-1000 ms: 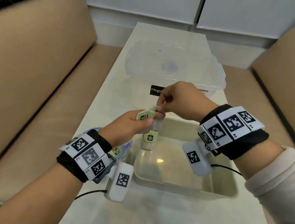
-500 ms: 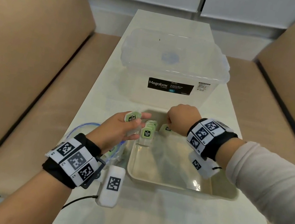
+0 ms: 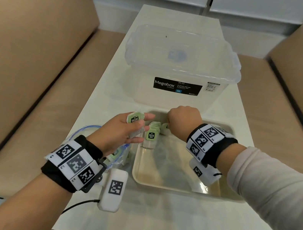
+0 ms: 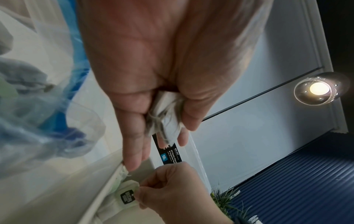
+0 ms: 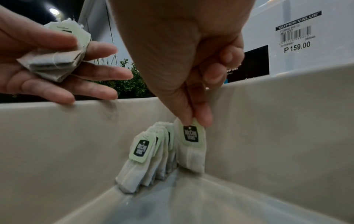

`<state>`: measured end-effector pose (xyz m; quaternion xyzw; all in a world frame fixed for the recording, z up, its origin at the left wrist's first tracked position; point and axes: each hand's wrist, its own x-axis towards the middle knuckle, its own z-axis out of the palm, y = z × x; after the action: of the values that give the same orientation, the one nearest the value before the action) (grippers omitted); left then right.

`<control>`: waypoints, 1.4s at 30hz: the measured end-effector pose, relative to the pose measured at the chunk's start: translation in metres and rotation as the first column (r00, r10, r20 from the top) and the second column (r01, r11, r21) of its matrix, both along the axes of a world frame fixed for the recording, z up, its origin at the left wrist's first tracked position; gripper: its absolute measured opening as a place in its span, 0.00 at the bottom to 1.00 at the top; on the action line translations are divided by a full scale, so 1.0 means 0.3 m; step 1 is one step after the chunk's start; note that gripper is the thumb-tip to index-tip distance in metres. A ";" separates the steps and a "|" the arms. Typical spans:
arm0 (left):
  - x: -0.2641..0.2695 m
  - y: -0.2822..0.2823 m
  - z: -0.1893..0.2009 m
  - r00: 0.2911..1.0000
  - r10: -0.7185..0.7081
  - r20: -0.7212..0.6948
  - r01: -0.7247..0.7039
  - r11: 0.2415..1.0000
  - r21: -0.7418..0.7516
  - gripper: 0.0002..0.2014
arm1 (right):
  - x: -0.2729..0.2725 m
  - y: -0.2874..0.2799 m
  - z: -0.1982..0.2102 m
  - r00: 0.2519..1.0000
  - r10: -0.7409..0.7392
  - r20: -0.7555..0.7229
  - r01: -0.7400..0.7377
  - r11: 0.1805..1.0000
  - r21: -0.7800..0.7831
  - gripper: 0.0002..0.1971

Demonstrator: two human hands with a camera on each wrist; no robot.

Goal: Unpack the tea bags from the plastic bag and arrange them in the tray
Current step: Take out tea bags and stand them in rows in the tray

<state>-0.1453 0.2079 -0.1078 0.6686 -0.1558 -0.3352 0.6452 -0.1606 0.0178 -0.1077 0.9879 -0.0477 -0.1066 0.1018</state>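
Observation:
A beige tray (image 3: 175, 189) lies on the table in front of me. A short row of tea bags (image 3: 152, 134) with green tags leans upright in its far left corner (image 5: 141, 159). My right hand (image 3: 167, 126) reaches down into that corner and pinches the tag of one tea bag (image 5: 191, 145) at the row's far end, against the tray wall (image 5: 57, 136). My left hand (image 3: 137, 124) hovers over the tray's left rim, thumb holding a small stack of tea bags (image 5: 55, 60) on its fingers. The clear plastic bag (image 3: 84, 130) with a blue zip lies under my left wrist.
A clear lidded Megabox storage box (image 3: 181, 64) stands just behind the tray. Tan bench seats (image 3: 35, 79) flank the narrow white table (image 3: 151, 222). A cable (image 3: 79, 205) trails from my left wrist camera over the near table edge.
My right hand left the left hand with one tea bag and dropped into the tray's far left corner. The left hand stayed over the rim with its stack.

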 end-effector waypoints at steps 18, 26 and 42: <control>0.013 -0.005 -0.007 0.981 0.191 -0.021 -0.191 0.982 0.007 0.03 | -0.028 0.010 0.065 0.981 0.030 0.193 -0.066 0.981 0.184 0.13; 0.005 -0.057 0.045 0.984 0.174 -0.037 -0.176 0.982 -0.068 0.07 | -0.055 0.092 0.233 0.969 -0.049 0.243 -0.135 0.719 0.681 0.14; -0.027 -0.082 0.027 0.990 0.142 -0.016 -0.143 0.983 -0.117 0.04 | -0.062 0.022 0.266 0.957 -0.201 0.210 -0.048 0.603 0.796 0.05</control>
<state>-0.1535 0.1833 -0.0997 0.6376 -0.1246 -0.2808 0.7065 -0.1791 0.0243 -0.0278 0.9317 -0.0519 0.0187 -0.3591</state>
